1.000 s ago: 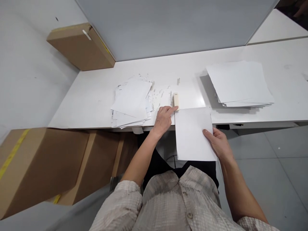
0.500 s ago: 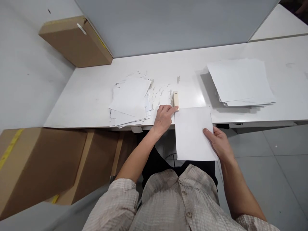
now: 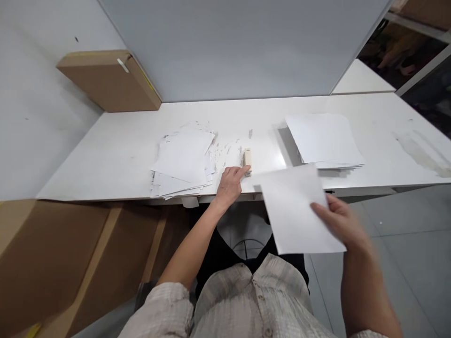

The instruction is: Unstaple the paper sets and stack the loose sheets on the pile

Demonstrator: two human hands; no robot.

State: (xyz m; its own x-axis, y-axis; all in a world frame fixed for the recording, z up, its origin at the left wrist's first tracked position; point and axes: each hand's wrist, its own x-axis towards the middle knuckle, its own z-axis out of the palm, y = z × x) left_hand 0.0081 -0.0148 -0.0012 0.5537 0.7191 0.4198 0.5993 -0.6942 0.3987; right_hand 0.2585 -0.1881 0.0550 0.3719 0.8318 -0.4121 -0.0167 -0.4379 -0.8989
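A small cream stapler [image 3: 248, 156] lies on the white table. My left hand [image 3: 229, 184] rests at its near end, the index finger on top and the other fingers curled beside it. My right hand [image 3: 336, 216] pinches white paper [image 3: 299, 211] by its right edge, thumb on top. That paper is tilted, held in the air over the table's front edge and apart from the stapler. How many sheets it has, I cannot tell.
An untidy paper pile [image 3: 181, 157] lies to the left, another paper stack [image 3: 324, 138] to the right. A cardboard box [image 3: 109, 82] leans in the back left corner. Larger cardboard boxes [image 3: 49, 244] stand at the lower left. A grey panel [image 3: 243, 51] rises behind the table.
My right hand has drawn the paper away from the stapler, to the right and toward me, tilting it. My left hand stays at the stapler. The view has shifted.
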